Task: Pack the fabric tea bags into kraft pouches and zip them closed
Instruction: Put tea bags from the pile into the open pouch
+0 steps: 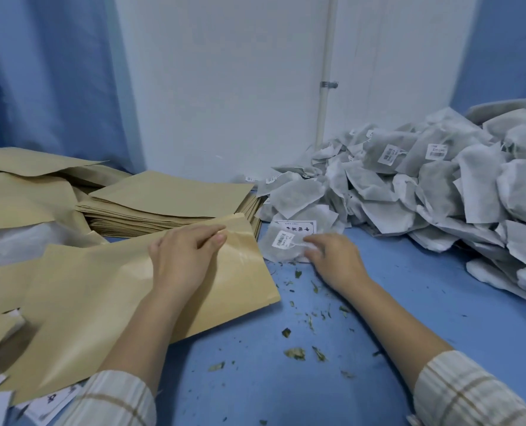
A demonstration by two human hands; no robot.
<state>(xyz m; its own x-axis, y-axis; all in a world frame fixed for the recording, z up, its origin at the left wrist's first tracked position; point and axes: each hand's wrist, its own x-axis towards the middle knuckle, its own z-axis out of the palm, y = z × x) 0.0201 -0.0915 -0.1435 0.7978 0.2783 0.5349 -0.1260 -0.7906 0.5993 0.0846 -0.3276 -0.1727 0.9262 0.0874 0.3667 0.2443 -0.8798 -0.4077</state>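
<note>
A kraft pouch [108, 290] lies flat on the blue table in front of me, its mouth toward the right. My left hand [182, 256] rests on the pouch near its top edge, thumb and fingers pinching the mouth. Just right of the pouch lies a grey-white fabric tea bag [278, 247] with a barcode tag, on top of a white printed card [295, 226]. My right hand [332, 259] grips the tea bag's right side with curled fingers.
A stack of flat kraft pouches [169, 204] sits behind the left hand. A big heap of fabric tea bags [434, 186] fills the right side. Loose leaf bits [295, 353] litter the blue table [286, 395]. More pouches [19, 192] and white plastic lie far left.
</note>
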